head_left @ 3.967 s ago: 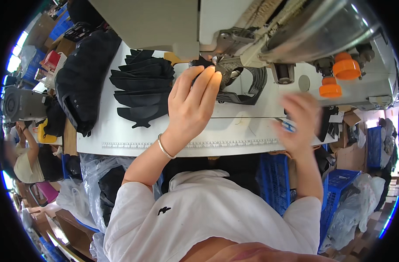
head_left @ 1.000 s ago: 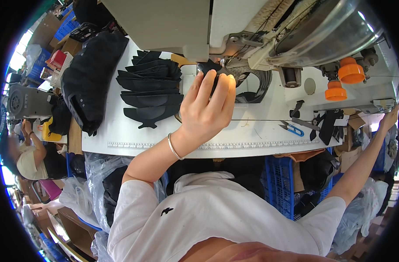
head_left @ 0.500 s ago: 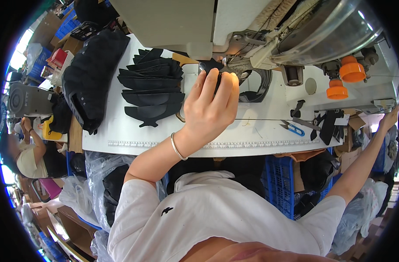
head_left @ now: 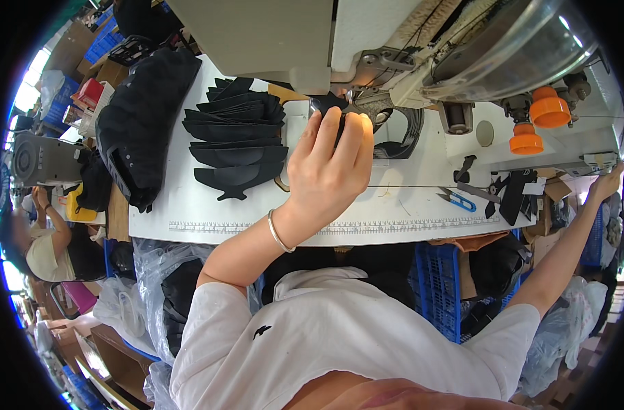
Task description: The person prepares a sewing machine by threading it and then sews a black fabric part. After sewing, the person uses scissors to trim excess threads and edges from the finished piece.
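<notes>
My left hand (head_left: 331, 158) is over the sewing machine's (head_left: 257, 37) work area, close to the presser foot (head_left: 351, 97). Its fingers curl down onto a black fabric piece (head_left: 334, 103); the fingertips and much of that piece are hidden. Left of this hand lies a fanned row of black curved pieces (head_left: 237, 133), the nearest with a pronged lower edge. At the far right, my right arm stretches out, and my right hand (head_left: 607, 182) is at the machine's right end. Its fingers are too small and partly covered to make out.
Blue thread snips (head_left: 457, 200), dark scissors (head_left: 481, 193) and black scraps (head_left: 512, 198) lie on the right of the white table (head_left: 387, 232). A ruler strip runs along its front. A bulky black item (head_left: 148, 116) sits at left. Beyond it, a co-worker (head_left: 49, 242) is at another machine.
My two hands keep their places, the left still on the black piece. The whole view has shifted very slightly.
</notes>
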`<state>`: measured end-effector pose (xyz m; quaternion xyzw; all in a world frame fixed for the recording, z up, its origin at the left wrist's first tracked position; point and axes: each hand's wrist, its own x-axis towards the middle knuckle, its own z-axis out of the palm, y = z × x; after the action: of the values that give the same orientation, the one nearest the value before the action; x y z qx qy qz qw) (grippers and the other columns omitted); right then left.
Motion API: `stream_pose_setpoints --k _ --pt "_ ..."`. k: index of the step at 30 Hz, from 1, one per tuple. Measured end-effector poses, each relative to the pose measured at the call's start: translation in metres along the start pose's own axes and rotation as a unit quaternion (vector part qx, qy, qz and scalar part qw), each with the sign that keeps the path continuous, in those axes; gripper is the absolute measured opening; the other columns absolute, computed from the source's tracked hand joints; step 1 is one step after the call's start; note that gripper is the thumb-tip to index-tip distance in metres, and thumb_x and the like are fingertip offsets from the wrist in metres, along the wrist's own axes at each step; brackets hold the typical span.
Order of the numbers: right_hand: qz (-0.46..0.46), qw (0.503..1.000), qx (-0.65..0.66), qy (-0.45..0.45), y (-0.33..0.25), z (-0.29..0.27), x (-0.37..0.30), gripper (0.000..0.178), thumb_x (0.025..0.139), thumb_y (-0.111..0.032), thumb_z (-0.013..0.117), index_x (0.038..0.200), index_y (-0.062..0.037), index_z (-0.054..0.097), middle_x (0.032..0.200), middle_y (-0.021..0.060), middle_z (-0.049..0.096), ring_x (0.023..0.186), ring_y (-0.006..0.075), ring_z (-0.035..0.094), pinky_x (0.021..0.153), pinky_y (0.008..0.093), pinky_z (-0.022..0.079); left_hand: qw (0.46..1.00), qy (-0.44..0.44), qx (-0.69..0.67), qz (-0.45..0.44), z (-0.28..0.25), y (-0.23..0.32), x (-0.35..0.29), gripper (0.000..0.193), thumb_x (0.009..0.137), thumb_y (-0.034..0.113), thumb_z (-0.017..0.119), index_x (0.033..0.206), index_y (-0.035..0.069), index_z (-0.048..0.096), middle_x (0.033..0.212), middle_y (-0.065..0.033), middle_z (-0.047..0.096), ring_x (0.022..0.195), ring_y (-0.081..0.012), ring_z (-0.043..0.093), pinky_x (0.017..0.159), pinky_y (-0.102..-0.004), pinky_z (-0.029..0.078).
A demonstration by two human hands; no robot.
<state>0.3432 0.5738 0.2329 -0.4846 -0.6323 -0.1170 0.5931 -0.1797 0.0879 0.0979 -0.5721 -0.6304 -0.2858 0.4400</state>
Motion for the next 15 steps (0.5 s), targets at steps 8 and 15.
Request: stream_pose_setpoints --k 8,15 --pt "0.055 0.998 -0.02 0.022 -0.014 -0.004 -0.008 0.069 0.104 -0.053 0.039 0.112 0.0092 0.069 0.105 0.0211 0.073 0.094 0.0328 0.068 0.086 0.0404 0.049 1.0 -0.008 -0.001 -0.005 -0.002 0.0 0.0 0.033 0.065 0.001 0.07 0.098 -0.002 0.071 0.096 -0.0091 0.063 0.094 -0.0265 0.065 0.079 -0.0343 0.059" --pt "0.059 0.996 -0.072 0.013 -0.008 -0.008 -0.003 0.071 0.103 -0.054 0.041 0.108 0.0113 0.069 0.102 0.0224 0.073 0.094 0.0327 0.067 0.086 0.0407 0.048 1.0 0.003 -0.001 0.002 0.002 -0.001 -0.001 0.018 0.071 0.005 0.07 0.088 -0.001 0.071 0.096 -0.0114 0.062 0.095 -0.0298 0.066 0.083 -0.043 0.06"
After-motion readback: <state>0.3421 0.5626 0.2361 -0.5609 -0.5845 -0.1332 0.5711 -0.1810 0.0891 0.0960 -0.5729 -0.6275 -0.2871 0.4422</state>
